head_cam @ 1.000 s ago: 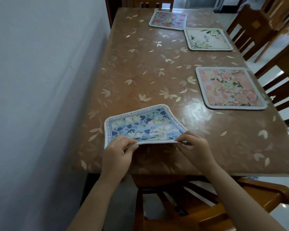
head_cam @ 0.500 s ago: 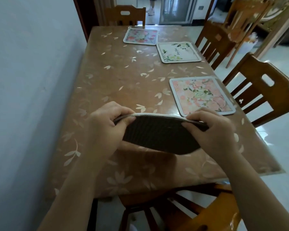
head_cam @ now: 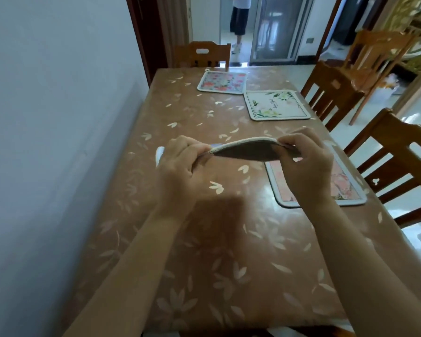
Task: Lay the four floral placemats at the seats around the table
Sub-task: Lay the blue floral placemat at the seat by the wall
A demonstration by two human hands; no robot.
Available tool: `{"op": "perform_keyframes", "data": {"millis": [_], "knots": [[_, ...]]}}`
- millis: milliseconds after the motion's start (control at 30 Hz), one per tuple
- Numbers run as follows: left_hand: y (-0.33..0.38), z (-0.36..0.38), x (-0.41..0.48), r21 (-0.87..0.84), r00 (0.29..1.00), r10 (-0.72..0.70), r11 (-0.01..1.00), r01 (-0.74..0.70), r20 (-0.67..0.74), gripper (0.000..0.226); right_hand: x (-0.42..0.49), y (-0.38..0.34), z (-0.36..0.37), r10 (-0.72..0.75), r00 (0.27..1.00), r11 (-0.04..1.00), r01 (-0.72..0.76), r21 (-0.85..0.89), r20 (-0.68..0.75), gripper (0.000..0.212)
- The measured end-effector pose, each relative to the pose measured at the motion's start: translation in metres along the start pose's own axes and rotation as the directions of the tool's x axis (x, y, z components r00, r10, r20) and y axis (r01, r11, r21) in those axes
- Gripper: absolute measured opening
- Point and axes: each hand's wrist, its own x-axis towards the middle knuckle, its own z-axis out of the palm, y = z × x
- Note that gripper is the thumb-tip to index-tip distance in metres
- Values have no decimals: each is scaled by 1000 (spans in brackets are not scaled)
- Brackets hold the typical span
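Note:
My left hand (head_cam: 180, 166) and my right hand (head_cam: 306, 164) each pinch one end of the blue floral placemat (head_cam: 248, 152), held in the air above the brown table (head_cam: 204, 239) with its grey underside toward me. A pink placemat (head_cam: 345, 186) lies at the right edge, partly behind my right hand. A white placemat with green leaves (head_cam: 276, 105) lies farther along the right side. A red-flowered placemat (head_cam: 222, 81) lies at the far end.
A wall (head_cam: 58, 142) runs along the table's left side. Wooden chairs stand at the right (head_cam: 404, 166), right rear (head_cam: 326, 93) and far end (head_cam: 203, 54). A person's legs (head_cam: 238, 23) show in the doorway beyond.
Both hands lifted the blue placemat off the near edge of the table and carried it forward and up, turning its underside toward me. The view tilted up toward the far end.

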Motion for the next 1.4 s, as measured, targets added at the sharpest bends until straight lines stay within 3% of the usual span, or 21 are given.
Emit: {"op": "perform_keyframes", "data": {"millis": [67, 167, 267, 400, 833, 1133, 1400], "knots": [[-18, 11, -26, -17, 998, -3, 1000, 4, 60, 3, -23, 13, 15, 21, 1000, 998, -22, 56, 13, 4], [-47, 20, -91, 27, 960, -113, 994, 110, 255, 7, -88, 37, 35, 81, 969, 995, -92, 38, 235, 9], [-64, 22, -159, 105, 874, -217, 976, 190, 436, 3, -161, 54, 44, 172, 846, 982, -188, -18, 505, 12], [-68, 23, -220, 156, 729, -319, 946, 284, 605, 8, -225, 61, 44, 324, 685, 940, -311, -139, 652, 12], [-55, 10, -253, 177, 719, -311, 950, 257, 622, 13, -243, 45, 24, 325, 598, 934, -325, -148, 733, 9], [-41, -2, -266, 158, 706, -271, 962, 223, 654, 15, -254, 41, 9, 368, 472, 910, -359, -206, 801, 2], [-44, -7, -270, 185, 697, -267, 964, 192, 665, 20, -261, 43, 9, 353, 472, 918, -341, -202, 808, 7]]}}
